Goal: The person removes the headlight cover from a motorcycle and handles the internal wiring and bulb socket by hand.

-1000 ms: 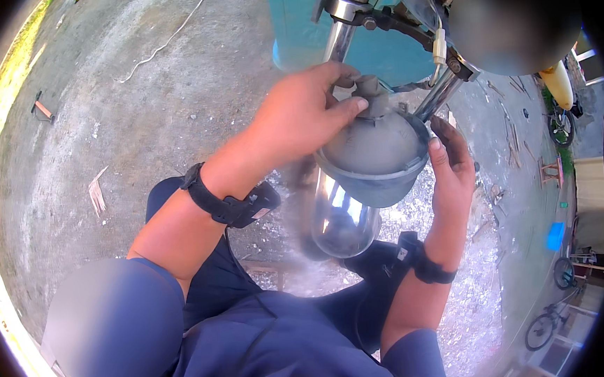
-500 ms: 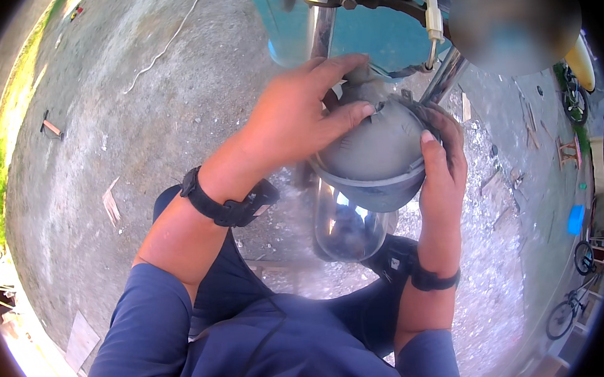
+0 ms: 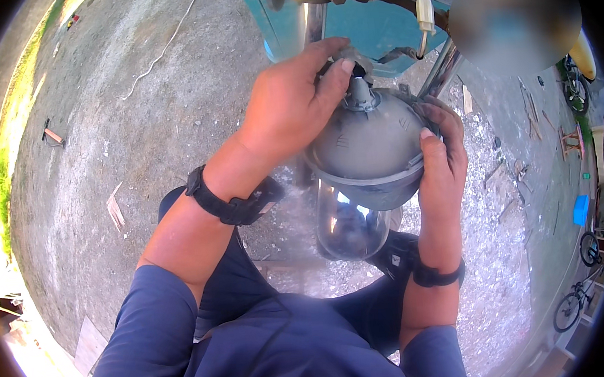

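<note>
A round headlight point(image 3: 365, 142) with a dusty grey back hangs face down in front of me. My right hand point(image 3: 443, 150) grips its right rim, thumb on the near side and fingers behind. At the top of the headlight a metal bulb socket point(image 3: 361, 100) stands bare. Just above it, my left hand point(image 3: 285, 102) pinches a dark rubber boot point(image 3: 359, 67) between thumb and fingers; the boot's far side is partly hidden. Wires run right from the boot toward a white plug connector point(image 3: 425, 13). Below the headlight shows a clear, rounded, shiny piece point(image 3: 352, 230).
Shiny fork tubes point(image 3: 442, 70) and a teal panel point(image 3: 368, 30) stand beyond the headlight. On the rough ground at left lie a hammer-like tool point(image 3: 52, 134) and a white cord point(image 3: 159, 55). A blue box point(image 3: 581, 209) and bicycles point(image 3: 569, 310) are at the far right.
My left hand has drawn the rubber boot up and away from the headlight's back, baring the bulb socket. The right hand still grips the rim.
</note>
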`<state>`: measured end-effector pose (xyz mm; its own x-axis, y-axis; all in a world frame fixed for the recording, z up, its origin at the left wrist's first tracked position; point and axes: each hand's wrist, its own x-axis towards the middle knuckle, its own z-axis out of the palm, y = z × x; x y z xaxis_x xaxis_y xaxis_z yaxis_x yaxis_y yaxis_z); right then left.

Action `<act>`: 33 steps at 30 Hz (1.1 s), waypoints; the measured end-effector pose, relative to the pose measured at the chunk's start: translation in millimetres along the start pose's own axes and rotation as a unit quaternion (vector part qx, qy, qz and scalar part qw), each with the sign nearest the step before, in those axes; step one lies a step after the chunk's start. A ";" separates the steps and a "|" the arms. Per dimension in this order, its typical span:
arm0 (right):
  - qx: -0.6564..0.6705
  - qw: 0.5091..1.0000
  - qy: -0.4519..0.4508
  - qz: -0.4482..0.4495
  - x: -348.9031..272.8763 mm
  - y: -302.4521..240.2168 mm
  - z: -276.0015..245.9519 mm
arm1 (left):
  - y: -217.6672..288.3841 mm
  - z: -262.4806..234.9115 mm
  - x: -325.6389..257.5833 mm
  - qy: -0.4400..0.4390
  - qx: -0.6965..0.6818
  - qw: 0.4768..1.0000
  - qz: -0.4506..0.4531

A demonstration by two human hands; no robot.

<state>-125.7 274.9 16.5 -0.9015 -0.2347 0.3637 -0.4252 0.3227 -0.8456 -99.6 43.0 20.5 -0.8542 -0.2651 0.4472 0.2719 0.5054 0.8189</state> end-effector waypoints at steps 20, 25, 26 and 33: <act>0.108 0.993 -0.021 0.034 -2.0 16.1 -7.9 | 1.3 -27.8 2.8 -0.052 -0.049 0.997 -0.008; 0.155 0.985 -0.028 0.069 -0.4 21.2 -13.2 | 12.3 -70.4 7.2 -0.053 -0.126 0.990 -0.044; 0.168 0.982 -0.024 0.086 -0.3 17.4 -10.3 | 9.9 -76.3 5.6 -0.038 -0.148 0.987 -0.051; 0.177 0.978 -0.004 0.113 0.8 32.4 -21.2 | -33.9 -110.9 15.8 0.169 -0.178 0.966 -0.078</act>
<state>-142.0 304.6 -2.3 -0.9679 -0.2018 0.1495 -0.1586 0.0292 -0.9869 -73.2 -69.4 39.7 -0.7200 -0.5989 0.3504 0.3381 0.1382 0.9309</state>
